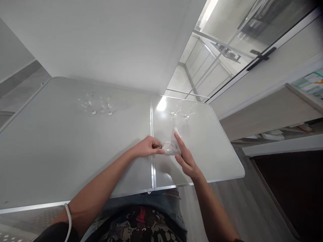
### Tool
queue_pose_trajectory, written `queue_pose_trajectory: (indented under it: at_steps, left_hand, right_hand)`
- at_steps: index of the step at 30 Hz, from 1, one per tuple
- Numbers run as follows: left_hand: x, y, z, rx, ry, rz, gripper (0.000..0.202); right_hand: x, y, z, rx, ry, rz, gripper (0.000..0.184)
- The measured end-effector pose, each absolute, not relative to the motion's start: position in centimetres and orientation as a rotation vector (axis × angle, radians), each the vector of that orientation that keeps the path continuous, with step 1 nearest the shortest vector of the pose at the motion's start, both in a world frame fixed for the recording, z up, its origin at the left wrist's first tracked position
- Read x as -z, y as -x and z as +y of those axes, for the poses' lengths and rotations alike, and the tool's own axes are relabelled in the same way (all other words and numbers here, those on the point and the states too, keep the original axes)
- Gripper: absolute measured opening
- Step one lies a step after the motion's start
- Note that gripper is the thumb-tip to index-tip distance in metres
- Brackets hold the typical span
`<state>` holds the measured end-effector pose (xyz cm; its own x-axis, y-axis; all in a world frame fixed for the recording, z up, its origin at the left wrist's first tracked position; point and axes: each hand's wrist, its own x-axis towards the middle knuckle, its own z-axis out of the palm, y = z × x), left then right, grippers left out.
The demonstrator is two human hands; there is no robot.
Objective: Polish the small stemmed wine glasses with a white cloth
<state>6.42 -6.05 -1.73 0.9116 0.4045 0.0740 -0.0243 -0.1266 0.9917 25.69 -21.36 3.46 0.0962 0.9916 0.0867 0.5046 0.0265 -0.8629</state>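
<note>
Over the table, near the metal seam, my left hand point(147, 147) pinches one end of a small clear drinking glass point(167, 149) between thumb and fingers. The glass lies on its side, its mouth toward the right. A thin white cloth or tissue point(176, 134) is in my right hand point(186, 160), pressed against the mouth of the glass with the fingers fairly straight. Whether some of the cloth is inside the glass is hard to make out. Part of the glass is hidden by my left fingers.
Two clear glasses point(187, 116) stand at the right table's far side. More clear glassware point(109, 107) is on the left part. A metal seam point(151, 127) divides the pale tabletop point(75, 151). A white wall point(106, 43) rises behind; a shelf point(272, 114) is at right.
</note>
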Motion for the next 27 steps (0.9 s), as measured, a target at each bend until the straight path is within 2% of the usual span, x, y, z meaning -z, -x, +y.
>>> queue_pose_trajectory:
  at_steps: [3, 7, 13, 16, 20, 23, 27]
  left_hand:
    - [1.7, -6.3, -5.6, -0.152, -1.400, 0.207, 0.046]
    - [2.2, -6.4, -5.4, -0.139, -1.299, 0.282, 0.049]
    - [2.9, -6.9, -6.2, -0.571, -1.787, 0.447, 0.038]
    - [3.0, -7.0, -7.0, -0.705, -1.872, 0.461, 0.030]
    - [3.0, -7.2, -7.8, -0.777, -1.955, 0.369, 0.034]
    - [3.2, -7.7, -8.3, -0.801, -2.100, 0.331, 0.034]
    - [3.7, -8.2, -8.9, -0.733, -2.101, 0.405, 0.033]
  right_hand:
    - [-2.5, -26.9, -22.0, -0.656, 1.473, -1.767, 0.059]
    - [-2.6, -26.4, -21.8, -0.670, 1.489, -1.818, 0.042]
    - [-4.3, -22.0, -21.2, -0.877, 1.709, -1.110, 0.044]
    - [-4.4, -21.9, -21.3, -0.937, 1.645, -0.783, 0.046]
    - [-4.2, -23.6, -21.3, -1.079, 1.488, -0.419, 0.051]
    - [-4.2, -24.0, -21.3, -1.063, 1.467, -0.369, 0.049]
    - [-4.3, -22.9, -21.4, -0.789, 1.582, -0.695, 0.044]
